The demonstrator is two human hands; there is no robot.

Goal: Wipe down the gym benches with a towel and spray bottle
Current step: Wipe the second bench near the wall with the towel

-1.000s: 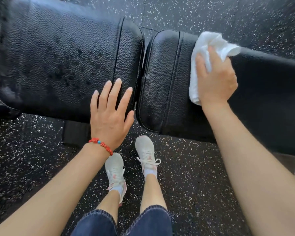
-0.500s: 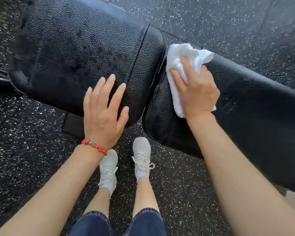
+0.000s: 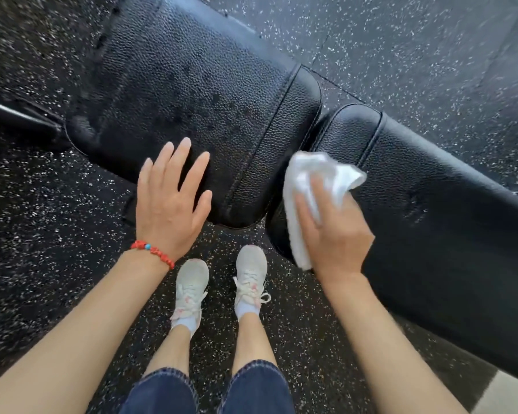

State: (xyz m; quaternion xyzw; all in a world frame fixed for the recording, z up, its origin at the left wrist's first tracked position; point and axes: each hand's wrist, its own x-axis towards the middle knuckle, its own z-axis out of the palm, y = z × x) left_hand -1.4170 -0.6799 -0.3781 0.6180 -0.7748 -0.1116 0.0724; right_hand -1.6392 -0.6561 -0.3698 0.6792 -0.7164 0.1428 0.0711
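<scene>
Now my fingers wipe the black counter.
My left hand point(image 3: 171, 204) lies flat with fingers spread wide on the wet, dotted seat pad point(image 3: 192, 94). My right hand point(image 3: 335, 231) presses the white towel point(image 3: 299, 186) on the near edge of the long pad point(image 3: 431, 204), fingers bent over it.

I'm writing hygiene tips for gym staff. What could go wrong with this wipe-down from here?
1. Spray droplets sit on the left pad, which the towel is not on; they may dry unwiped.
2. The bare left hand rests by that wet patch and could pick up cleaner.
3. The right hand wipes the right pad near the gap; the seam could get skipped.
</scene>
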